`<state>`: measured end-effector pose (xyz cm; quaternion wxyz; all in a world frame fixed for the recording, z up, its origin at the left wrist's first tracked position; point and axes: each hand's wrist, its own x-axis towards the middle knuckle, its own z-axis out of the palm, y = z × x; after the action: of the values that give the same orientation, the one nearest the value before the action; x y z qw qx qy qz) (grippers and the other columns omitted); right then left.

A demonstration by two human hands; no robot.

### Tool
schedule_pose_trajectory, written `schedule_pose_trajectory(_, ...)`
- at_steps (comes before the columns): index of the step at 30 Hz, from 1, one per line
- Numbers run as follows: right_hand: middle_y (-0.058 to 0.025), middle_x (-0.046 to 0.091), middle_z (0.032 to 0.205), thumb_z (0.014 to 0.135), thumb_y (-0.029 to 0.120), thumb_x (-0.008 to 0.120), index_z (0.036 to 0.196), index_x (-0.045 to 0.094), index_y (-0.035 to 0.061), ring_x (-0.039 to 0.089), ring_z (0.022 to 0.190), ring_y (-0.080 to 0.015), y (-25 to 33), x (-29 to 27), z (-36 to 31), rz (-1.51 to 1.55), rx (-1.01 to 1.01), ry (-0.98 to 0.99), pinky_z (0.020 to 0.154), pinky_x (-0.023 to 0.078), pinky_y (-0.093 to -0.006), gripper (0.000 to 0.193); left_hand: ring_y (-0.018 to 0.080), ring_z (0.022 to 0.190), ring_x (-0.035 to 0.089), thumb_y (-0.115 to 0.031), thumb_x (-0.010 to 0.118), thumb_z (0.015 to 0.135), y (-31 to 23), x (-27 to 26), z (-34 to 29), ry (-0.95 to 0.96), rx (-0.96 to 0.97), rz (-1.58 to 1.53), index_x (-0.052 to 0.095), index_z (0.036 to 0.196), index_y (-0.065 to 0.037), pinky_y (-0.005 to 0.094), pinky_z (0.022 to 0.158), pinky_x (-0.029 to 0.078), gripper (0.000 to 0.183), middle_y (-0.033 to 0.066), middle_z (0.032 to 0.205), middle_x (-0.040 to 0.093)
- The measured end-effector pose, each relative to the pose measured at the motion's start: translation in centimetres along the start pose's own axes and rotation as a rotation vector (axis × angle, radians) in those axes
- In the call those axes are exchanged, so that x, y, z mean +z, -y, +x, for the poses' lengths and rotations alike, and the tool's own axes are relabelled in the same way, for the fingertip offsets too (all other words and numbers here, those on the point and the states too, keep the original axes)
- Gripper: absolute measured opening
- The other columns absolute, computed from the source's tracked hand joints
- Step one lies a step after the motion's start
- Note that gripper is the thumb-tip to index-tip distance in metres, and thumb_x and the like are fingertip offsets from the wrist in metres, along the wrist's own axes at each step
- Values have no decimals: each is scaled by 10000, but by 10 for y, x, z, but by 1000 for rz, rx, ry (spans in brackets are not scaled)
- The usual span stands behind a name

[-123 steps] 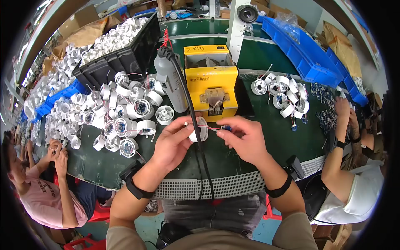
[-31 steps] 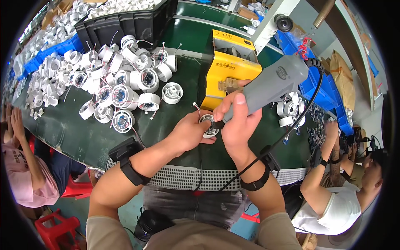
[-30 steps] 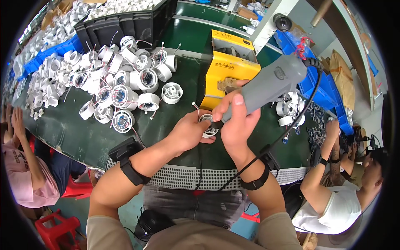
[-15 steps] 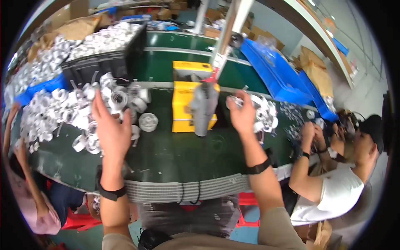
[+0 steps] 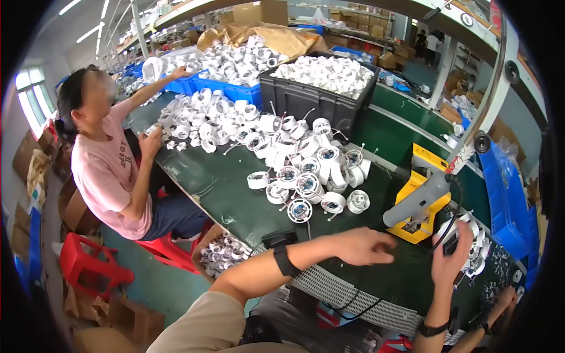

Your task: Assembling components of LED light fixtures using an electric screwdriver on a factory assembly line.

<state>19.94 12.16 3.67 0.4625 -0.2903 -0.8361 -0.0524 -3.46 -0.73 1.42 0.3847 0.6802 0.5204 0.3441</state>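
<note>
While the left grip (image 5: 364, 246) hangs over the green worktop (image 5: 229, 203), right of the frame's centre, its fingers are loosely bent and nothing shows in them: released. Right grip (image 5: 452, 250) farther right, raised beside a cluster of white ring parts (image 5: 478, 250) toward the right of the frame; thumb and fingers spread, a white piece (image 5: 467, 217) by the fingertips, cannot tell whether grasped or lying behind. Between the two and a little higher: grey power screwdriver (image 5: 419, 199), tilted, hanging in front of a yellow machine (image 5: 426, 159); contact unclear. Centre of frame, heap of white round housings (image 5: 308, 185), some with blue boards and thin wires; one lone housing (image 5: 358, 201) sits at the heap's right edge. Above the heap, black crate (image 5: 306, 100) full of small white parts (image 5: 326, 73). Upper left, blue bin (image 5: 235, 90) heaped with white rings (image 5: 235, 65); co-worker (image 5: 112, 170) in pink shirt, one arm stretched toward the bins. Lower left, red stool (image 5: 94, 259)
</note>
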Motion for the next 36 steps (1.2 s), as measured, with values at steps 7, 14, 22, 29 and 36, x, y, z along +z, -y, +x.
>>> schedule_pose_trajectory(7,-211,498,1239,660,159,766,1206,504,3,531,1109,-376,48,11,-24,437,-231,402,908,448,-442,625,107,975,556,-248,570,953,0,19,14,124,29,-858,398,1370,-43,264,772,515,496,45,1103,562)
schedule_pose_trajectory(14,-169,352,1381,782,133,694,1299,406,-22,541,1100,-255,54,24,-34,1222,397,20,858,505,-347,612,94,1012,537,-113,641,900,2,16,15,9,122,-810,449,1331,-53,257,859,462,476,27,1157,555)
schedule_pose_trajectory(22,-62,582,813,916,90,561,924,568,-19,568,717,-129,27,27,-37,1419,796,494,670,460,-264,109,83,986,540,-53,645,878,1,19,13,-15,168,-758,469,1277,-41,259,829,478,437,17,1099,568)
schedule_pose_trajectory(29,-43,521,699,914,136,564,701,570,-21,479,636,-130,27,14,-36,1168,581,504,595,394,-266,265,94,910,554,-257,542,972,6,26,21,-82,-41,-678,517,1214,-6,257,790,483,350,43,1007,592)
schedule_pose_trajectory(36,-59,503,726,775,49,682,676,558,-13,500,648,-165,39,30,-34,835,273,422,568,373,-292,170,159,899,605,-427,367,1012,8,25,16,-87,-237,-1051,498,1256,16,307,755,523,522,89,1018,612)
